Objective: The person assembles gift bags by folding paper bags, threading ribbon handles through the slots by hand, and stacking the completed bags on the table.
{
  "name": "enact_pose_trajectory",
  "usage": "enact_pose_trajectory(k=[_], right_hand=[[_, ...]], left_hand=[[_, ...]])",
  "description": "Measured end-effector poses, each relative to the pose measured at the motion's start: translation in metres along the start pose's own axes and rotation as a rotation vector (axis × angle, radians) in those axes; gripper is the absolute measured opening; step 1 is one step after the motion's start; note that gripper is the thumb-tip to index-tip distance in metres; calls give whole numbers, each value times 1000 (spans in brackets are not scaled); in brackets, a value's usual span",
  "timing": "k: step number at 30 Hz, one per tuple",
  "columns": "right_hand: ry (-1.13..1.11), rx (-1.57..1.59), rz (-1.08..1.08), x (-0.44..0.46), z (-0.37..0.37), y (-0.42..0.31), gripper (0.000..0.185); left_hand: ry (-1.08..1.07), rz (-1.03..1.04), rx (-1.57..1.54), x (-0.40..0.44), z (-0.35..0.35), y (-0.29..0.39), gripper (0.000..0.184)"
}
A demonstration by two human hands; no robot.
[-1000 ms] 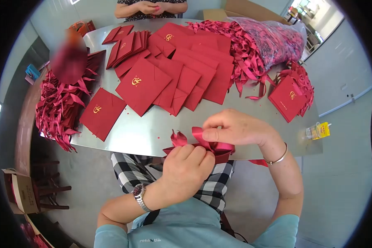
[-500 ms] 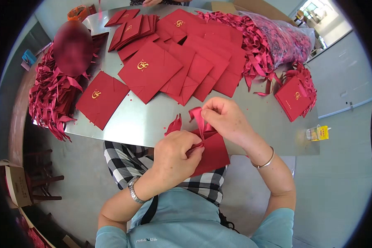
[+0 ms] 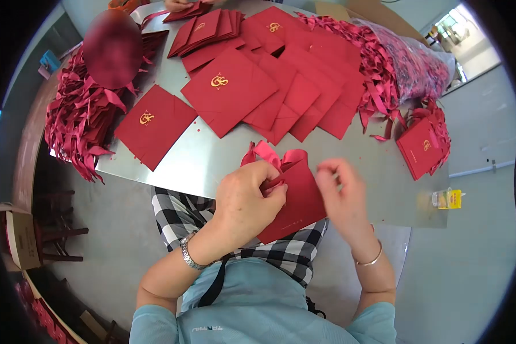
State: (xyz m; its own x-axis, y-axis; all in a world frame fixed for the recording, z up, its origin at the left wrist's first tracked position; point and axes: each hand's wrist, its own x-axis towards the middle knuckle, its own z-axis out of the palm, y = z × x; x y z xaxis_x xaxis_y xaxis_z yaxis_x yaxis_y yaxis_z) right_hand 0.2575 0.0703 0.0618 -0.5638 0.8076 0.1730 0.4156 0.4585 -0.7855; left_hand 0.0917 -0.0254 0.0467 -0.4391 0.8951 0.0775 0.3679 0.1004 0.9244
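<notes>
My left hand point(image 3: 249, 198) is closed on a red paper bag point(image 3: 295, 198) at its upper left edge, above my lap by the table's near edge. A pink-red ribbon point(image 3: 266, 153) stands up in loops from the bag's top, just beyond my left fingers. Small print shows on the lower part of the bag. My right hand point(image 3: 344, 192) is just off the bag's right side, blurred by motion. Its fingers are loosely curled, and no ribbon shows in them. Other flat red bags point(image 3: 229, 92) with gold logos lie beyond on the metal table.
Ribboned bags are heaped at the left point(image 3: 80, 114). Loose ribbons point(image 3: 378, 86) and a plastic sack point(image 3: 421, 66) lie at the back right. Beside them rests a ribboned bag point(image 3: 423, 148). A yellow-labelled container point(image 3: 447, 199) stands at the right edge. Another person's hand point(image 3: 179, 6) shows at the far side.
My right hand has let go of the ribbon and moved right and down, off the bag. My left hand keeps its hold. The view has shifted slightly.
</notes>
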Motion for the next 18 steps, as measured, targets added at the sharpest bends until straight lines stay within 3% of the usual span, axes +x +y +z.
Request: enact_pose_trajectory(k=[4,7,9,10,12,15,18], right_hand=[[-61,56,61,-3,18,7,17],[-53,134,96,-4,28,17,15],[-67,142,59,-5,33,24,14],[-29,164,76,-5,36,27,12],[28,211,98,-4,40,24,10],[29,288,99,-5,42,30,10],[16,318,77,-8,45,35,12]], left_hand=[[-102,-95,-103,2,-11,-1,14],[-211,-69,-341,3,-42,-12,27],[-57,-146,-471,3,-61,-19,24],[62,-21,-385,7,-67,-38,25],[-27,133,-190,11,-82,-47,28],[-299,151,-90,9,-79,-44,35],[-330,195,13,11,-78,-37,29]])
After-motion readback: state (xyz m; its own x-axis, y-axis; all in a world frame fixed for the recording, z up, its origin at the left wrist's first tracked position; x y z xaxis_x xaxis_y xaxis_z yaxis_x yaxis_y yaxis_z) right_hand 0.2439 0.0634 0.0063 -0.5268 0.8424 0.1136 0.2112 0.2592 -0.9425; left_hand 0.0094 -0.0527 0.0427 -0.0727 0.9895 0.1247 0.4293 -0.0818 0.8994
